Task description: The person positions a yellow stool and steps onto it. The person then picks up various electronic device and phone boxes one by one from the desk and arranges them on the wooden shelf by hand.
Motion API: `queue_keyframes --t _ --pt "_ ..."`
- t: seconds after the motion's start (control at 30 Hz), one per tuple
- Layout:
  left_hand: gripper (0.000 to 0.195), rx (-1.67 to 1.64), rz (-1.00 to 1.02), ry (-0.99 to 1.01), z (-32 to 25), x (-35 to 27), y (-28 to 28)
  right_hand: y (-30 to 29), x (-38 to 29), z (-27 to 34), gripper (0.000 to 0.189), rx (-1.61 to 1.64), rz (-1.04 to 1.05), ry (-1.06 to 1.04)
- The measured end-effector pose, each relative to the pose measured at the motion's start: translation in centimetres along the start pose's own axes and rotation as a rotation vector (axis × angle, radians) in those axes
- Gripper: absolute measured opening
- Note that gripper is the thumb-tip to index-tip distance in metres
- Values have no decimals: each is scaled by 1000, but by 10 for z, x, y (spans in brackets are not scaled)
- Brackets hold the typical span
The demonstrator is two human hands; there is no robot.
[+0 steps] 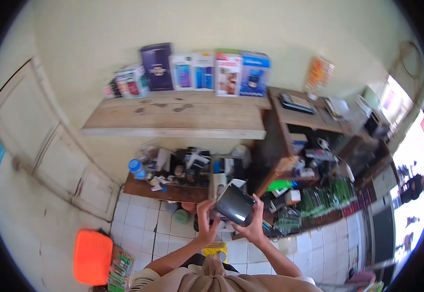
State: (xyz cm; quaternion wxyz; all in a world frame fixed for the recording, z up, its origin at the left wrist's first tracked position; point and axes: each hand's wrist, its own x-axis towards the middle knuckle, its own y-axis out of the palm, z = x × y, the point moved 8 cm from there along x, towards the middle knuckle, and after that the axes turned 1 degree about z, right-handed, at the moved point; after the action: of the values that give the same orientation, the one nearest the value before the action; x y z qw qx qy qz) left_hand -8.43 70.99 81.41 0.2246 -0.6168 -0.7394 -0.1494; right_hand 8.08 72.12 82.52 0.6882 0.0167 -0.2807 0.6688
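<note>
A glossy black object (235, 205), box-like or a casing, is held up before me between both hands; its exact kind I cannot tell. My left hand (208, 222) grips its left edge with fingers and thumb. On its right side, my right hand (252, 222) holds the edge, fingers at the upper corner and thumb below. Behind the object, a container with papers and small items (219, 175) stands at the end of a low wooden shelf (182, 193). The underside of the object is hidden.
Several phone boxes (191, 71) line a wooden wall shelf (182, 116). A blue-lidded jar (136, 168) stands among clutter on the low shelf. Green packets (327, 197) fill a cabinet at right. An orange plastic stool or lid (93, 256) is at lower left, near a wooden door (58, 146).
</note>
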Motion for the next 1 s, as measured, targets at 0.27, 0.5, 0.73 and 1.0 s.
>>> queue_keyframes --t 0.27,0.5,0.73,1.0 --pt "52 147 -561 327 -66 77 -168 133 129 164 95 105 187 -480" --pt "63 548 -503 328 -67 162 -285 271 223 222 90 344 230 -450" --pt "57 202 -473 180 69 274 -409 415 326 209 88 260 267 -365" --pt "54 323 -352 34 155 346 -469 507 392 168 78 328 226 -321"
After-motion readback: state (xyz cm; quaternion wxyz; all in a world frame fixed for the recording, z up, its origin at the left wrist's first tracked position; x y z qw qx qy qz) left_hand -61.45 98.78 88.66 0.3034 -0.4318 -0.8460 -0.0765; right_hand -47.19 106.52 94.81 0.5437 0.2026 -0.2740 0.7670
